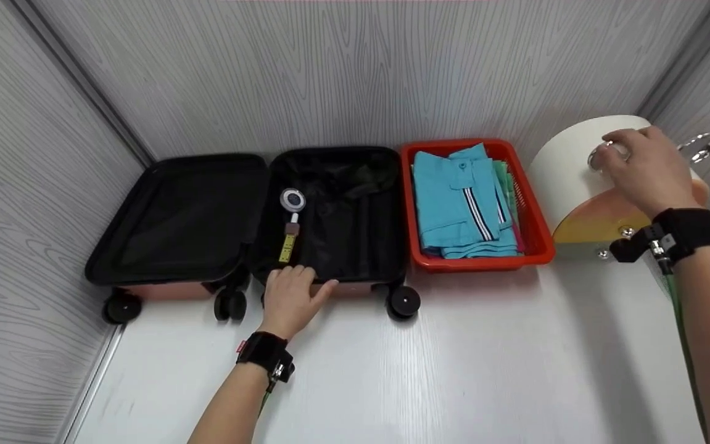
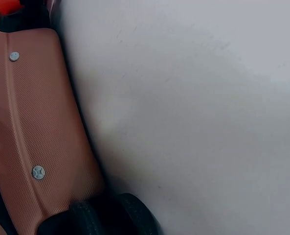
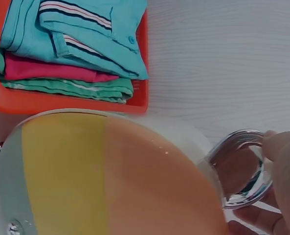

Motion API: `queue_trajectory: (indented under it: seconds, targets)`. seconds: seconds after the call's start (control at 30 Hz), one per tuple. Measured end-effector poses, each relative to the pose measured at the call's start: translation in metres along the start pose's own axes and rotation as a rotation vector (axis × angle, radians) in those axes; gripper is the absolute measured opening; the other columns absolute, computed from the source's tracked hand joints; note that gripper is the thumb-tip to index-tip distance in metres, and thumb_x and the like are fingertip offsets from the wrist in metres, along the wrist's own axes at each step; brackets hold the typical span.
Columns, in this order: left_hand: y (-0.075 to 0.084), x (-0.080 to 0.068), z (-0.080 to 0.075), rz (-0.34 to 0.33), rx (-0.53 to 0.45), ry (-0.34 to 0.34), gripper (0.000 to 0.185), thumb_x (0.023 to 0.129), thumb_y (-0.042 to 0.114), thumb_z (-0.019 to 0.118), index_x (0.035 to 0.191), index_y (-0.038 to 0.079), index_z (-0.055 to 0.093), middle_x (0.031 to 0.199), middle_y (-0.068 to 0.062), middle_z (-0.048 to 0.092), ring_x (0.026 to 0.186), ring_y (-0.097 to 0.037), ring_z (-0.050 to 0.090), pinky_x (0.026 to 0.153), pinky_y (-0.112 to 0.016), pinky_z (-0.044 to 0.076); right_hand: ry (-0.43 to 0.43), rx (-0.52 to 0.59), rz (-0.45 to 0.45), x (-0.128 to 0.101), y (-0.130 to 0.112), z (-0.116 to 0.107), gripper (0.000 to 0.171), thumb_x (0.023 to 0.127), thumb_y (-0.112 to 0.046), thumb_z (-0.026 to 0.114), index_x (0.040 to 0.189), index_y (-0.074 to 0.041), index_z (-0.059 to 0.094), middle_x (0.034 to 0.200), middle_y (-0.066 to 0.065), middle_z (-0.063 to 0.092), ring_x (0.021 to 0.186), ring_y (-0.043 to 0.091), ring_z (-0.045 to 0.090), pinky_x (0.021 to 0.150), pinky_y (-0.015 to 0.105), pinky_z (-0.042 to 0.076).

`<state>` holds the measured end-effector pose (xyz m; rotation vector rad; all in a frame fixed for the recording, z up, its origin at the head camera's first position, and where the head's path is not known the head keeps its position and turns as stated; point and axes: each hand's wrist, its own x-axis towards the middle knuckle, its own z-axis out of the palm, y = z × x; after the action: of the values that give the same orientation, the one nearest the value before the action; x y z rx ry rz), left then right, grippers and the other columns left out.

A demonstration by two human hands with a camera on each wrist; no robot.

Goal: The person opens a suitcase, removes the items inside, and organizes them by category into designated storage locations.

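Right hand (image 1: 644, 169) fingers curled round a shiny knob (image 3: 240, 169) atop the cream drum (image 1: 567, 176); left hand (image 1: 293, 299) flat on the suitcase (image 1: 330, 209) rim.

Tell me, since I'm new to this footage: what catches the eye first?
The bright red plastic basket of folded turquoise shirts stands out mid-table. Left of it lies an open black-lined suitcase, the left hand resting on its near edge. Far right, the right hand grips a clear knob.

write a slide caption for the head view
Left hand rests on the open suitcase rim; right hand grips a glass beside a basket of folded shirts.
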<state>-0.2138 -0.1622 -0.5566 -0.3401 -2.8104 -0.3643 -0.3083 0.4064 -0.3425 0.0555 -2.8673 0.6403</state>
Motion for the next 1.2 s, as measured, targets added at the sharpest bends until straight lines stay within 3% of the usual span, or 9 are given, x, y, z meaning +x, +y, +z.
queue_trajectory:
  seconds: [0.27,0.77,0.9,1.2]
  targets:
    - [-0.002,-0.001,0.0,-0.012,-0.011,0.001,0.063,0.1,0.073,0.035,0.083,0.016,0.054,0.079,-0.002,0.051,0.08,-0.028,0.05,0.083,-0.046,0.037,-0.069,-0.077,-0.062,-0.013,-0.003,-0.011,0.049,0.108,-0.042,0.045,0.127,-0.002,0.065,0.127,0.023,0.051,0.11,0.044,0.047,0.089,0.06,0.034]
    - [-0.001,-0.006,0.0,-0.012,0.002,-0.007,0.063,0.1,0.072,0.036,0.084,0.014,0.057,0.08,-0.003,0.053,0.08,-0.028,0.052,0.084,-0.046,0.039,-0.108,-0.258,-0.258,-0.04,-0.006,-0.032,0.027,0.104,-0.032,0.062,0.109,-0.008,0.072,0.106,0.015,0.067,0.094,0.036,0.062,0.078,0.054,0.045]
    - [0.001,-0.005,-0.001,-0.01,-0.003,-0.003,0.063,0.1,0.072,0.037,0.086,0.014,0.058,0.082,-0.004,0.054,0.08,-0.029,0.052,0.085,-0.047,0.039,-0.122,-0.307,-0.258,-0.044,-0.009,-0.038,0.023,0.102,-0.032,0.066,0.104,-0.011,0.074,0.097,0.01,0.07,0.084,0.031,0.063,0.073,0.049,0.045]
    - [0.003,-0.004,0.001,-0.017,-0.01,-0.001,0.066,0.099,0.074,0.034,0.086,0.014,0.057,0.081,-0.004,0.053,0.081,-0.029,0.052,0.087,-0.048,0.039,-0.272,-0.402,-0.228,-0.05,-0.024,-0.05,0.025,0.101,-0.029,0.063,0.091,-0.009,0.073,0.075,0.001,0.062,0.07,0.023,0.053,0.064,0.042,0.043]
